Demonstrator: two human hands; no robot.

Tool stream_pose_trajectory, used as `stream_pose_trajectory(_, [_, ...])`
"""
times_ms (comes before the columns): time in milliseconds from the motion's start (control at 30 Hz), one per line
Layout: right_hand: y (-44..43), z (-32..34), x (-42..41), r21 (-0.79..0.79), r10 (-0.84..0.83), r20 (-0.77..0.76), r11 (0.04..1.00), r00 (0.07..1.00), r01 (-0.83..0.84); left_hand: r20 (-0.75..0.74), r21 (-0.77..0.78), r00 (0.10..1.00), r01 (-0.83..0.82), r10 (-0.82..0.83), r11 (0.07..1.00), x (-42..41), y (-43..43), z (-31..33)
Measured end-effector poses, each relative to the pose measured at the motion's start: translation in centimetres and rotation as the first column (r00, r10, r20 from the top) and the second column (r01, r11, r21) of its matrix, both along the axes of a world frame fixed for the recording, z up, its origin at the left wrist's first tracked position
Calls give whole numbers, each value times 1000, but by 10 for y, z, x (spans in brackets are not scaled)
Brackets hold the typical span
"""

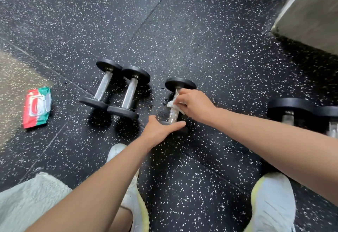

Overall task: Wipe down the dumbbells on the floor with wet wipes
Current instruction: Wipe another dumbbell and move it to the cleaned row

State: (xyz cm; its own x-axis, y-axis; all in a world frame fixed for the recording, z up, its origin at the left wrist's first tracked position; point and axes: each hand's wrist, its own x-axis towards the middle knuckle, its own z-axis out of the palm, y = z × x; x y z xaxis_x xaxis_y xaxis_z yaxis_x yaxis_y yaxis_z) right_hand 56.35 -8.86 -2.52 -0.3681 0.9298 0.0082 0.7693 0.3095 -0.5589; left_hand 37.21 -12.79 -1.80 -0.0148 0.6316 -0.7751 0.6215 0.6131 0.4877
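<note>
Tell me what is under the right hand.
A crumpled white wipe, held against the handle of the middle dumbbell. The right hand covers most of the wipe and part of the handle.

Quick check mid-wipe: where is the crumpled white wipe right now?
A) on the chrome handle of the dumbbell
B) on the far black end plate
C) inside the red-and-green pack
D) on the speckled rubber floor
A: the right hand presses the white wipe against the chrome handle of the dumbbell.
</note>
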Motion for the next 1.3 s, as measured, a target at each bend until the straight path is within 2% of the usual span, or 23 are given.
stream_pose_trajectory(67, [-2, 0, -5, 0, 26, 36, 1000, 999, -26, -51, -41, 999, 14, -16, 999, -1, -1, -2])
stream_pose_trajectory(233, [-17, -3, -5, -18, 253, 113, 967, 961, -252, -77, -47, 992, 93, -96, 995, 6, 0, -3])
stream_pose_trajectory(400, [2, 1, 8, 33, 63, 37, 997, 997, -64, -82, -82, 987, 135, -141, 987, 2, 5, -7])
stream_pose_trajectory(467, [-2, 0, 7, 37, 43, 31, 998, 999, -44, -51, -102, 986, 150, -156, 983, 0, 6, -8])
stream_pose_trajectory(633, [-29, 5, 2, -52, 286, 46, 957, 957, -284, -21, -101, 982, 182, -185, 978, 1, 6, -8])
stream_pose_trajectory(867, [3, 7, 13, 21, 61, 55, 998, 997, -63, 45, -162, 991, 135, -129, 978, -2, 9, -4])
stream_pose_trajectory(933, [-6, 6, 11, 24, 104, 86, 994, 991, -106, 58, -177, 990, 140, -132, 974, 0, 9, -6])
stream_pose_trajectory(1033, [-28, 8, 8, -41, 256, 89, 967, 963, -253, 48, -174, 985, 174, -168, 969, 2, 8, -9])
stream_pose_trajectory(1100, [-31, 7, 9, -36, 267, 88, 964, 960, -265, 58, -178, 986, 165, -157, 970, 4, 8, -9])
stream_pose_trajectory(1300, [-7, 7, 19, 52, -13, 67, 999, 998, 10, 107, -195, 990, 113, -94, 974, 6, 9, -6])
